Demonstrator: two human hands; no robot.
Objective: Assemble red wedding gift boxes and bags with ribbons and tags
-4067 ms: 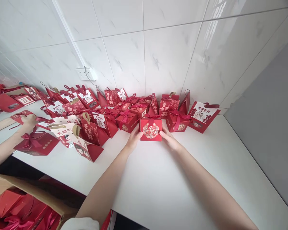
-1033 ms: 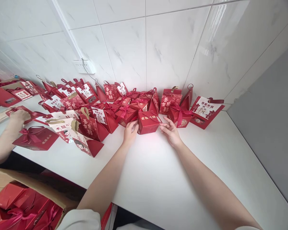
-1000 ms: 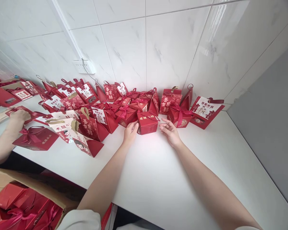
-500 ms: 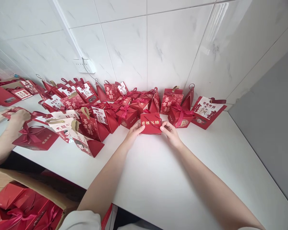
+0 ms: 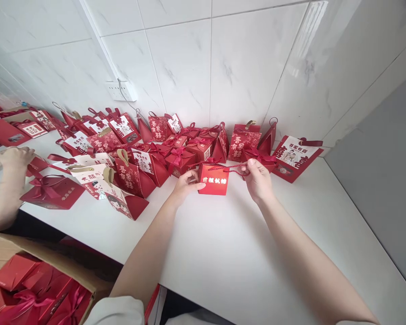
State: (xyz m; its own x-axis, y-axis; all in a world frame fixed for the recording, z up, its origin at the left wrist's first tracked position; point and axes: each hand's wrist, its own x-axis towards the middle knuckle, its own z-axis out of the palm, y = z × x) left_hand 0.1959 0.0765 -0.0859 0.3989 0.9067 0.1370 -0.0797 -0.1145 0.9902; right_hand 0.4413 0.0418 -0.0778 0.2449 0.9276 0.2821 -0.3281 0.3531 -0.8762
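Note:
A small red gift box [image 5: 214,186] with gold lettering stands on the white table in front of me. My left hand [image 5: 186,183] grips its left side, thumb on the front face. Off to the box's right, my right hand [image 5: 258,179] pinches the dark red cord handle [image 5: 236,171] and holds it stretched sideways. Just behind the box sit red boxes with ribbon bows [image 5: 180,160]. Partly hidden by my right hand is another bow-tied box [image 5: 262,158].
Several red and white gift boxes [image 5: 133,178] crowd the table's left and back along the tiled wall. At far left are a co-worker's hands [image 5: 16,160]. A carton [image 5: 98,285] of red boxes stands at lower left. A grey panel [image 5: 379,149] borders the right.
My right hand has left the box's side and moved right, drawing the cord handle out with it. The box now shows its front more upright. The co-worker's hands have shifted slightly left.

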